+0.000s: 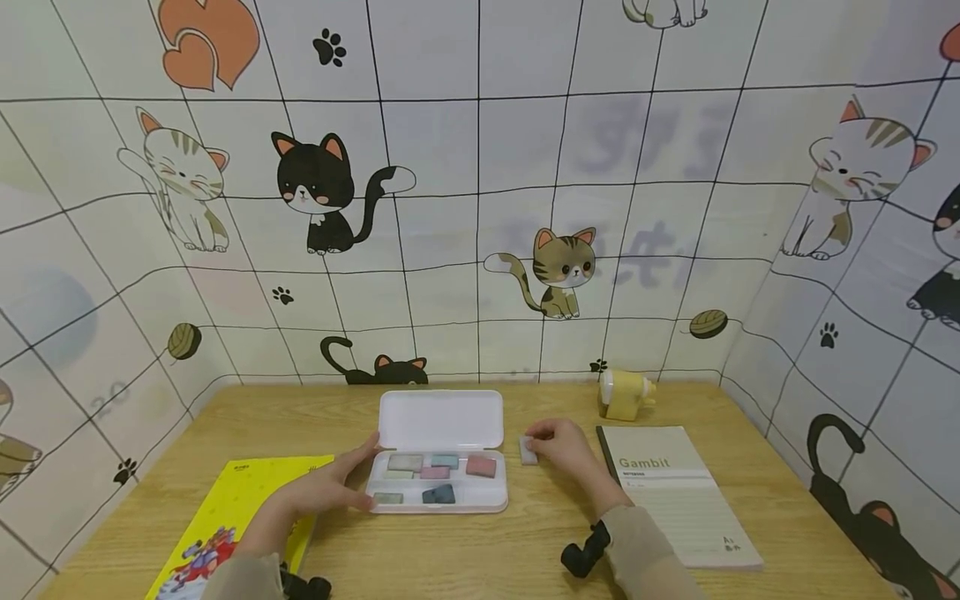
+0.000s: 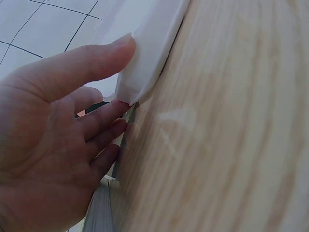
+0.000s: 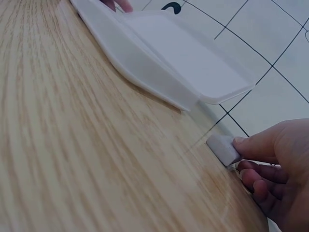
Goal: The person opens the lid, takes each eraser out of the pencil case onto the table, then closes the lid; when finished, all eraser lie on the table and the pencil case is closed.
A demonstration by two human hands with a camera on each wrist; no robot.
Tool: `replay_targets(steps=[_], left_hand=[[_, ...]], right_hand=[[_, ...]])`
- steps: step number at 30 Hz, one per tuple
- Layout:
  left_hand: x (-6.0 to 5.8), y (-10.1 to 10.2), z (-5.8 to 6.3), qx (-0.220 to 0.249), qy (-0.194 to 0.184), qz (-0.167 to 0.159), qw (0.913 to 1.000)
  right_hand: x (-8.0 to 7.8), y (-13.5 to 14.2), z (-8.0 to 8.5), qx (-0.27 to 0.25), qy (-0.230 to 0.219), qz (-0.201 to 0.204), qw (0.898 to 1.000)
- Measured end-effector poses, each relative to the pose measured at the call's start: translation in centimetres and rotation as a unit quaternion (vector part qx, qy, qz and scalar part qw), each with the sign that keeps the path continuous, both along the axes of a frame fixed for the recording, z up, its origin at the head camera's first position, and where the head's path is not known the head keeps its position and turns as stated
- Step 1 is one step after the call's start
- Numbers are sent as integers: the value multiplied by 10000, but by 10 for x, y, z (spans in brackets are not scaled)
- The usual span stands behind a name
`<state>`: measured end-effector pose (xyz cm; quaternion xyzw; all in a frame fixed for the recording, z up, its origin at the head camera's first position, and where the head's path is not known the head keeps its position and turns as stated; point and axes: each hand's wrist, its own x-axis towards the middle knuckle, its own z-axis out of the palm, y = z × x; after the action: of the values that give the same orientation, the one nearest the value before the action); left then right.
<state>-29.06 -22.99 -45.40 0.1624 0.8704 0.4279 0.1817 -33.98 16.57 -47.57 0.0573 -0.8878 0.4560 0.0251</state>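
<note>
A white plastic box (image 1: pixel 480 503) lies on the table with its lid (image 1: pixel 441 419) tipped back. Several small blocks like erasers, among them a pink one (image 1: pixel 481 467) and a dark blue one (image 1: pixel 438 495), lie inside. At the box's left side, my left hand (image 1: pixel 330 485) rests with fingers spread. Its thumb (image 2: pixel 113 55) touches the front wall in the left wrist view, fingers along the side. Right of the box, my right hand (image 1: pixel 566 457) pinches a light grey eraser (image 3: pixel 223 149) between thumb and fingers, down at the tabletop.
A yellow book (image 1: pixel 225 517) lies left, partly under the left forearm. To the right is a Gambit notebook (image 1: pixel 675 492), overlapped by the right sleeve. Behind it stands a yellow and white pencil-sharpener-like object (image 1: pixel 626 395). A cat-patterned wall covering (image 1: pixel 442 233) encloses the wooden table (image 1: pixel 465 558).
</note>
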Motion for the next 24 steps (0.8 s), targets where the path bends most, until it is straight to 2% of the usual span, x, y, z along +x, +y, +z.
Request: replay_targets(steps=[9, 16, 20, 24], left_hand=[[-1, -1, -5, 44, -79, 89, 9999], [0, -1, 0, 70, -45, 62, 9999], [1, -1, 1, 115, -46, 31, 9999], [5, 0, 3, 90, -94, 13, 9999]], right_hand=[[1, -2, -1, 228, 75, -55, 9997], [0, -2, 0, 85, 51, -147, 9998], [0, -2, 5, -115, 48, -235, 9996], [4, -2, 16, -28, 117, -198, 9997]])
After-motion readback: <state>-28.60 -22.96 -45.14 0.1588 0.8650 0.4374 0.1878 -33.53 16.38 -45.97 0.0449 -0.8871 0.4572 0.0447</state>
